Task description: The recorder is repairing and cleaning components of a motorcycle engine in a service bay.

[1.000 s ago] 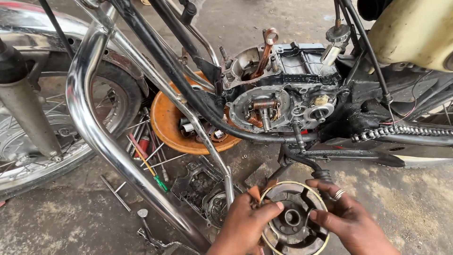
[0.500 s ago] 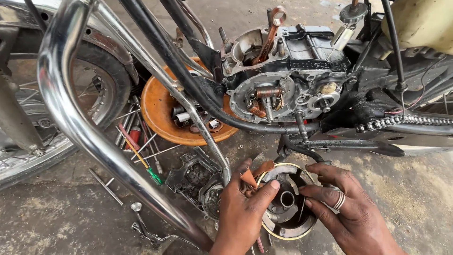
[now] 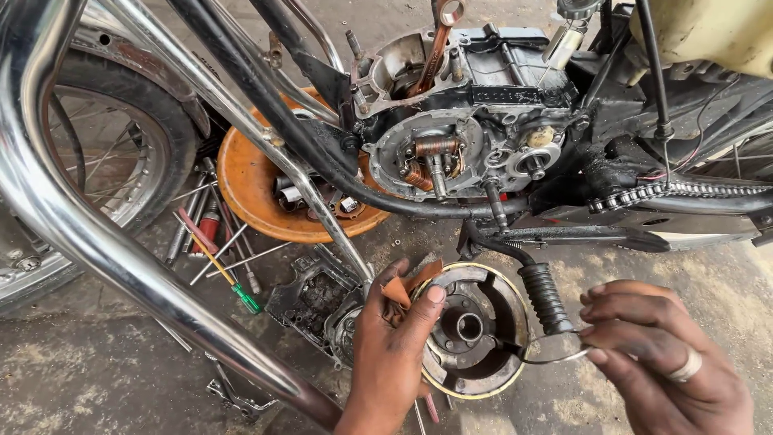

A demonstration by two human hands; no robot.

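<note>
Flywheel rotor point(image 3: 471, 330) is already off the engine point(image 3: 451, 153), held in the left hand point(image 3: 394, 354) grip with sandpaper point(image 3: 405, 286); thin wire ring point(image 3: 555, 348) pinched by the right hand point(image 3: 664, 354). Refitting's not done yet.

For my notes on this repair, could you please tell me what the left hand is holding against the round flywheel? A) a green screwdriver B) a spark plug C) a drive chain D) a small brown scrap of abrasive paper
D: the left hand presses a folded brown scrap onto the flywheel with the thumb, while the green screwdriver lies on the ground.
</note>
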